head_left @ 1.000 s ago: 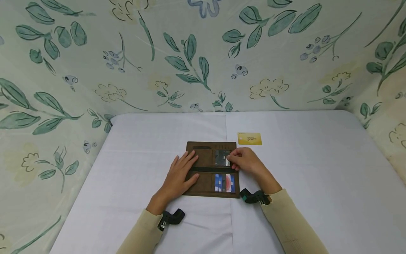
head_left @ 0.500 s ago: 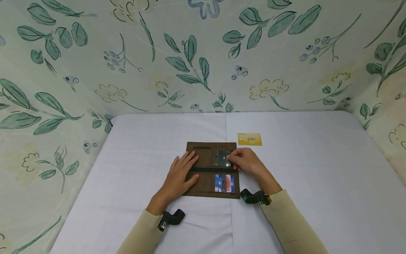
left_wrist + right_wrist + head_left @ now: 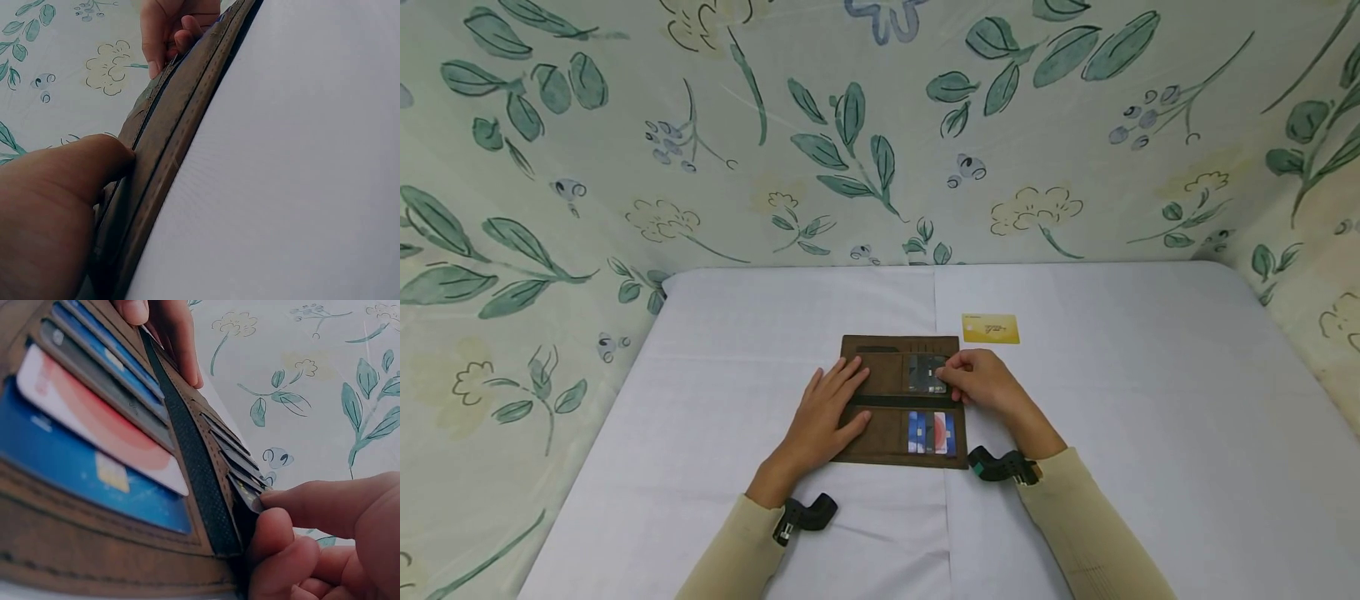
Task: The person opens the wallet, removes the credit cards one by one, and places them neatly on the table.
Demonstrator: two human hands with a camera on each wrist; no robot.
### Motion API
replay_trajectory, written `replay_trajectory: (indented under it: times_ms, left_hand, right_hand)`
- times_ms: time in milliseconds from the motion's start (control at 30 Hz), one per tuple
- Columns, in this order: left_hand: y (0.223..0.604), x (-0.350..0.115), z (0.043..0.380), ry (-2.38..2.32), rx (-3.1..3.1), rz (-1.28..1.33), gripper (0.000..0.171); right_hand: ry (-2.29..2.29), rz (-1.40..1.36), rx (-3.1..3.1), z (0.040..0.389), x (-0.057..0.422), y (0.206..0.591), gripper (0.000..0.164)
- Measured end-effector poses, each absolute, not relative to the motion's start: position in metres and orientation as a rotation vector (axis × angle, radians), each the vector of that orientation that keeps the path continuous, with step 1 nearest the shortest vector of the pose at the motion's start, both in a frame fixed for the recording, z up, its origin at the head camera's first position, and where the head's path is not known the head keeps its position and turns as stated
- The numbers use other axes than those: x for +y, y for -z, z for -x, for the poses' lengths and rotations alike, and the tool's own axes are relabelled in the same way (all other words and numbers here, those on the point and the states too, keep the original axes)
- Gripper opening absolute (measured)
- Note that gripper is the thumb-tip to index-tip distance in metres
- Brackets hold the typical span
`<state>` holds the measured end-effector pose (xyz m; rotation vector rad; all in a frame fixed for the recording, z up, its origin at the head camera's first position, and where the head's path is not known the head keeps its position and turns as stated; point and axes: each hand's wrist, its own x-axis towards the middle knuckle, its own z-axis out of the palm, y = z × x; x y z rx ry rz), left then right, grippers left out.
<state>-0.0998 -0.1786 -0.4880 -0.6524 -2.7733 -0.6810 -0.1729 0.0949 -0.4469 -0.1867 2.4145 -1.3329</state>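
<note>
A brown leather wallet (image 3: pixel 883 433) lies spread open on the white cloth. My left hand (image 3: pixel 820 417) rests flat across its left side, fingers straight and thumb on the lower half. At the upper right pockets, my right hand (image 3: pixel 988 383) pinches the edge of a dark bank card (image 3: pixel 250 497) between thumb and forefinger. That card overlaps other dark cards (image 3: pixel 922 373) in the same row of slots. Several cards fill the lower half's slots, among them a blue card (image 3: pixel 112 475) with a chip and a white-and-red card (image 3: pixel 94 419).
A yellow bank card (image 3: pixel 991 328) lies on the cloth just beyond the wallet's upper right corner. The white cloth (image 3: pixel 1150 400) covers the table on every side. Floral fabric (image 3: pixel 880 217) hangs behind the far edge and along both sides.
Both hands stay almost in place. My right fingertips shift very slightly at the dark card, and the sheen on the dark cards fades from bright to dull.
</note>
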Motion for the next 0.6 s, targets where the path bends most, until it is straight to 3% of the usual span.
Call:
replay_trajectory:
  times_ms: [600]
  left_hand:
    - [0.4879,-0.1782,0.0999,0.675,-2.759,0.654,0.061]
  right_hand:
    - [1.342,0.187,2.381,0.1729,0.0956,0.4463,0.024]
